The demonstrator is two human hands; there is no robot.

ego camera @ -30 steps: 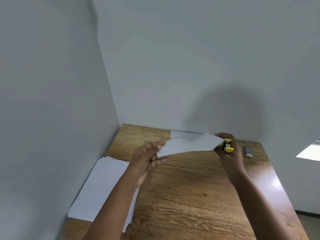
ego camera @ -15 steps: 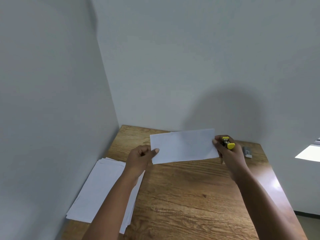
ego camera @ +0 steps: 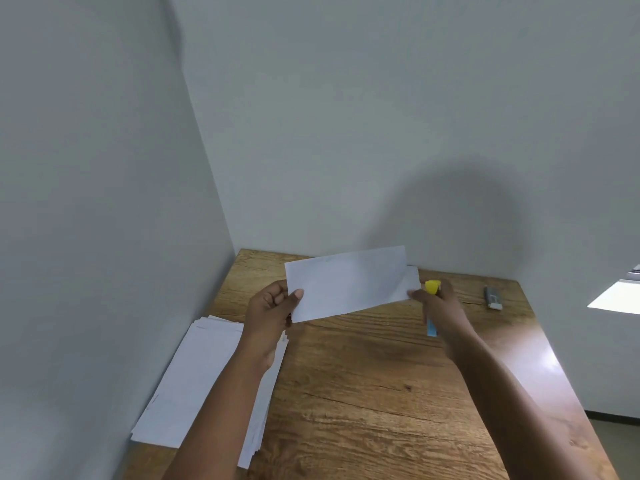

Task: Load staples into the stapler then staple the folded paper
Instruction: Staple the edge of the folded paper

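The folded paper is held up in the air over the far part of the table, its long axis running left to right and tilted a little, the right end higher. The left hand pinches the paper's lower left corner, thumb on the near face and the other fingers curled behind. The right hand meets the paper's right edge: its fingertips touch the lower right corner while the rest of the hand is closed around the stapler, whose yellow end pokes up just beside that edge. So the stapler lies to the right of the paper, in line with its long axis, and the right hand is the nearer one; I judge the coming move is to slide the mouth over the right edge and squeeze. Whether the mouth already straddles the paper I cannot tell. A stack of sheets lies at the table's left, and a small grey box sits well apart at the far right.
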